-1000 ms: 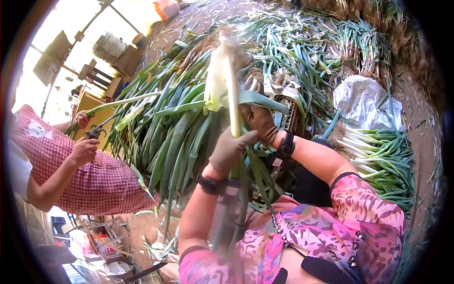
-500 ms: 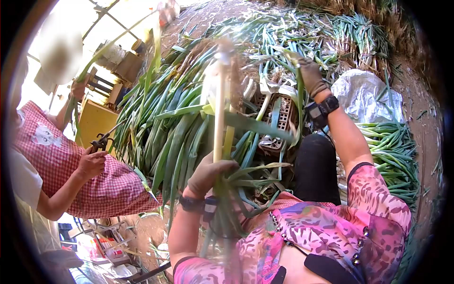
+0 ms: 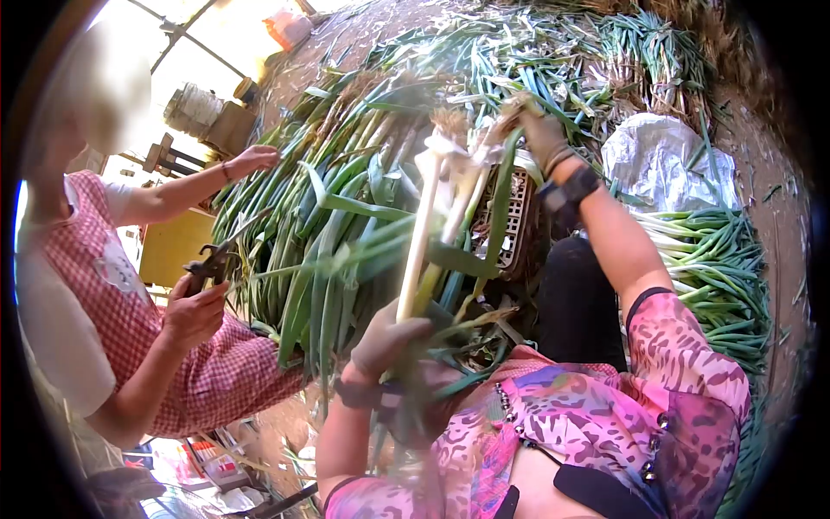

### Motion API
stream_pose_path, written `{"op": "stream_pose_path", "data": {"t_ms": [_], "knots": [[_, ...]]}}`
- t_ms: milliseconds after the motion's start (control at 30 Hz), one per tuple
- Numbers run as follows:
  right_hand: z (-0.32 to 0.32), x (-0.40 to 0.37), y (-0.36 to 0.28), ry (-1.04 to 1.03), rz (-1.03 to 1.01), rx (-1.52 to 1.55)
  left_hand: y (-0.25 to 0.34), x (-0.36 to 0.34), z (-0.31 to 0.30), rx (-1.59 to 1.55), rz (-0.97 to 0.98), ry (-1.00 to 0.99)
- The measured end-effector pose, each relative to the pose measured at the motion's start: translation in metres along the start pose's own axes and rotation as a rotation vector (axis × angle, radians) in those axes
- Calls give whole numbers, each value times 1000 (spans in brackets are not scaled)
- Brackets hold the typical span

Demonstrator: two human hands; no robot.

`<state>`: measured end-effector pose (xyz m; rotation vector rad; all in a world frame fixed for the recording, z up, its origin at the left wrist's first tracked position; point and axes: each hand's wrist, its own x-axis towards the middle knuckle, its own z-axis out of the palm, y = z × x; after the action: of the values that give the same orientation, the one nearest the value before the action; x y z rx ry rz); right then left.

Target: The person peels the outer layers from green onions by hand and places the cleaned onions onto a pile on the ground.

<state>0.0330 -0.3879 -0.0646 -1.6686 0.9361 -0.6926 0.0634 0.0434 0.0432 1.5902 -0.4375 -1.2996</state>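
My left hand (image 3: 389, 342), gloved, is closed around the lower part of a pale green onion stalk (image 3: 423, 229). The stalk stands nearly upright with its root end at the top, and a second stalk leans close beside it. My right hand (image 3: 546, 143), also gloved, is closed by the root ends on a strip of peeled outer leaf (image 3: 504, 199), which hangs down as a long green blade. Blurred green leaves trail below my left hand. Behind the stalks stands a brown plastic crate (image 3: 512, 221), partly covered by leaves.
A large heap of green onions (image 3: 303, 216) lies to the left. Trimmed green onions (image 3: 713, 277) and a white plastic sack (image 3: 666, 164) are on the right. At the left, a co-worker in a checked apron (image 3: 104, 251) holds pruning shears (image 3: 207, 264).
My right hand has shifted slightly left, closer to the root ends. The held stalk now tilts, its top further right. The co-worker's raised arm has reached out toward the heap.
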Motion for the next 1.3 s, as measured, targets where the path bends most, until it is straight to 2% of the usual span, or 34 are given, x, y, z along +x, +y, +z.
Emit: {"op": "stream_pose_path", "data": {"t_ms": [33,133,167,200,267,333,367,433,467,500,567,633,667,700,767,800,867,933,967,1033,1067,1100,1133,1167,1233,1267,1300], "knots": [[-18,5,-11,161,-74,-17,-1,-8,1,-37,-3,-4],[-80,65,28,250,-20,-92,-21,-21,-10,-13,-89,-2],[-92,82,43,237,26,-263,-20,-25,-11,-4,-91,-37],[-97,86,41,196,30,-348,-11,-21,-23,3,-99,-78],[-87,64,27,-2,-127,-369,-19,-18,-23,29,-97,-37],[-61,18,-18,-204,-274,-337,-13,-7,-23,94,-116,-23],[-39,17,-4,-278,-497,-177,-10,-4,-19,87,-89,-27],[-13,-8,-15,-380,-360,106,-5,4,-13,74,-31,-33],[-8,-51,-52,-404,-3,223,-8,4,-9,192,-17,31],[8,-75,-75,-345,-61,448,-16,4,-6,307,0,96],[24,-66,-64,-494,-404,242,-34,9,-1,588,55,230],[7,-108,-125,-456,-653,-654,-36,5,12,738,72,314],[19,-99,-102,-519,-638,-679,-37,3,17,812,84,354],[17,-105,-112,-653,-648,-814,-49,6,16,891,129,401],[38,-86,-60,-679,-602,-915,-50,4,21,1001,121,408],[34,-91,-63,-611,-638,-836,-49,3,24,1056,116,411],[21,-108,-74,-482,-699,-671,-32,-1,32,910,75,357],[55,-49,6,-244,-439,-323,-26,-3,34,725,35,311],[56,-23,11,-177,-265,-289,-27,-7,34,620,15,293],[32,8,-2,68,24,-407,-42,-18,24,472,-46,263],[24,44,20,164,305,-195,-48,-29,18,345,-49,223],[4,67,42,293,174,-239,-53,-40,12,215,-51,184],[-9,87,55,288,261,-5,-31,-49,16,173,-127,185],[-19,81,55,102,147,-248,-9,-57,19,131,-203,189],[-38,70,55,-172,-204,-700,-38,-55,4,98,-100,258],[-36,62,58,-271,-299,-655,-49,-54,0,86,-45,293],[-26,51,61,-393,-541,-920,-38,-50,5,28,-52,294]]}}
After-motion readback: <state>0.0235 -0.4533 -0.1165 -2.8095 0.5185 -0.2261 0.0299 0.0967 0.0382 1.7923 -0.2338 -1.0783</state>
